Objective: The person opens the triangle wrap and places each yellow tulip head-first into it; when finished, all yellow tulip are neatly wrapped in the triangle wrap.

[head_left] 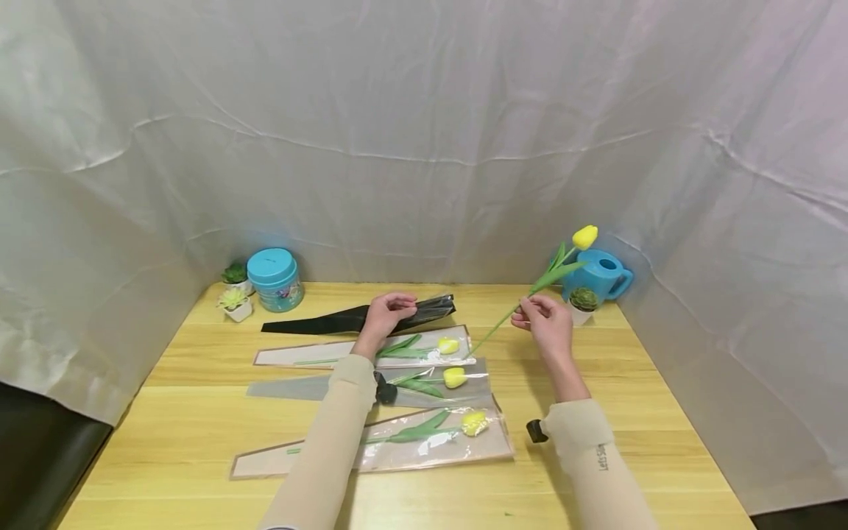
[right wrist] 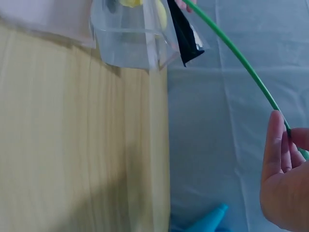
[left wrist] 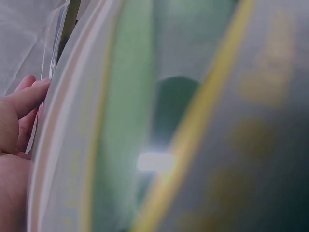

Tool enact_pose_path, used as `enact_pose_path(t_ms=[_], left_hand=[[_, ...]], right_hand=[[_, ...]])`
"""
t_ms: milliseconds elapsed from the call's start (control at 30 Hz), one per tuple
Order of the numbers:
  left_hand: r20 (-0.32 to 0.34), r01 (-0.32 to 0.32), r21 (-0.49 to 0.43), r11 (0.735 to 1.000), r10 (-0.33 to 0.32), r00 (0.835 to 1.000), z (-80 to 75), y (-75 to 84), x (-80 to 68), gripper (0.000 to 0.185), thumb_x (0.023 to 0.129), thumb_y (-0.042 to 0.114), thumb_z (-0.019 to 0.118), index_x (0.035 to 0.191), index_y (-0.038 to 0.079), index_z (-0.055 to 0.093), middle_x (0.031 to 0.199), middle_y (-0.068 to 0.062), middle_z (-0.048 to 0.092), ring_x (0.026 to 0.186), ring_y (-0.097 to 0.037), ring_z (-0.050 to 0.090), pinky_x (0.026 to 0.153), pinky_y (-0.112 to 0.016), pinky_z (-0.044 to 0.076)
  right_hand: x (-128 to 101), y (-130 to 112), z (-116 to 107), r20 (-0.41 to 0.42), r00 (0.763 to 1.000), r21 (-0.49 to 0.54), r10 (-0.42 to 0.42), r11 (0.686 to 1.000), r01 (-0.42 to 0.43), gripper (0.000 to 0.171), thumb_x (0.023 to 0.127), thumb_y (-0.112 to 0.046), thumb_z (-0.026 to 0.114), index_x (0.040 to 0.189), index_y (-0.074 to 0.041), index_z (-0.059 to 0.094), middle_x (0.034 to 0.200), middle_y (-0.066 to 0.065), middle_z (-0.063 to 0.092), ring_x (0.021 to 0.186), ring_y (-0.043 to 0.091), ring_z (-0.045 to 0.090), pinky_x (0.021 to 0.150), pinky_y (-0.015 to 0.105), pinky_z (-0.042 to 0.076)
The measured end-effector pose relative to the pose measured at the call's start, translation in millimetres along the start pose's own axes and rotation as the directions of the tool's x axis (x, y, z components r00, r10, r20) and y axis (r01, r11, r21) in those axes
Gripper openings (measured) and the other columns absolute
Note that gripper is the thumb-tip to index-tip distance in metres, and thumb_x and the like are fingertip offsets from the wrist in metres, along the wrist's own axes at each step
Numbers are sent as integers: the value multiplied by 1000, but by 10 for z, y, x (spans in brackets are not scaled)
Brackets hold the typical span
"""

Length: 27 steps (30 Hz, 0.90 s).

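Note:
My right hand (head_left: 551, 327) pinches the green stem (right wrist: 236, 52) of a yellow artificial tulip (head_left: 585, 237). The bloom points up and to the right, and the bare stem slants down left. In the head view, my left hand (head_left: 384, 318) grips a black flower sleeve (head_left: 324, 322) with a clear front near its wide end. The left wrist view shows thumb and fingers pinching clear film, though close, blurred wrapping covers most of that picture. Nearer to me lie three sleeved yellow tulips: one in a white sleeve (head_left: 281, 356), one in grey (head_left: 285, 387), one in white (head_left: 265, 462).
At the back left stand a blue-lidded jar (head_left: 274, 280) and two small potted succulents, one pale green (head_left: 233, 298). A blue watering can (head_left: 599, 276) and another potted succulent (head_left: 583, 299) are at the back right. Grey curtain (head_left: 424, 147) surrounds the wooden table (head_left: 636, 456).

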<state>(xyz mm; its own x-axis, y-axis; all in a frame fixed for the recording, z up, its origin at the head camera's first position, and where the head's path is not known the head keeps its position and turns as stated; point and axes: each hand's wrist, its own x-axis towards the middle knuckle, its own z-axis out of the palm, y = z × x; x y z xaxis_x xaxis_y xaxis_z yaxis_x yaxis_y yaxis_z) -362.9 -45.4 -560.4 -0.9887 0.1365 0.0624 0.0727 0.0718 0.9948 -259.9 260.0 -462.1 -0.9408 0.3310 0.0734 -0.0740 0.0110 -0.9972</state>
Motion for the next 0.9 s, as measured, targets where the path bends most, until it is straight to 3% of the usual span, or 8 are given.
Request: enact_pose_path(t_ms=[300,500,667,867,900], left_hand=[[18,8,6,1000,-8,1000,2,14,15,26,93,9,78,119,8,76,107,-8,75,97,-19,68,91,-35,58],[21,11,-4,1000,-11,1000,-8,17,10,30,93,8,77,123,4,74,110,-11,74,97,-19,67,91,-35,58],[32,12,-12,1000,-12,999,-15,4,11,34,93,8,77,126,0,71,109,-8,75,98,-19,67,92,-36,58],[41,16,-19,1000,-15,999,-33,10,-11,33,94,8,77,126,1,72,110,-11,74,99,-20,67,93,-37,58],[44,18,-19,1000,-17,999,-38,9,-14,33,94,9,77,126,2,72,112,-13,73,99,-21,67,94,-38,57]], right_hand=[[152,77,56,-71,997,22,-24,999,26,18,99,-7,69,103,11,69,76,3,75,70,11,76,73,27,64],[291,53,83,-141,988,23,-60,998,64,28,101,-15,68,108,12,66,80,6,75,73,12,76,75,26,63],[382,43,144,-221,975,93,-34,994,56,29,101,-12,67,111,14,64,80,7,75,72,11,76,76,24,63],[443,105,277,-298,954,104,30,995,1,21,101,-7,66,112,12,65,78,4,75,72,9,76,77,24,62],[451,123,305,-299,954,103,34,995,-3,22,101,-7,66,112,12,65,81,9,77,71,8,76,77,24,62]])
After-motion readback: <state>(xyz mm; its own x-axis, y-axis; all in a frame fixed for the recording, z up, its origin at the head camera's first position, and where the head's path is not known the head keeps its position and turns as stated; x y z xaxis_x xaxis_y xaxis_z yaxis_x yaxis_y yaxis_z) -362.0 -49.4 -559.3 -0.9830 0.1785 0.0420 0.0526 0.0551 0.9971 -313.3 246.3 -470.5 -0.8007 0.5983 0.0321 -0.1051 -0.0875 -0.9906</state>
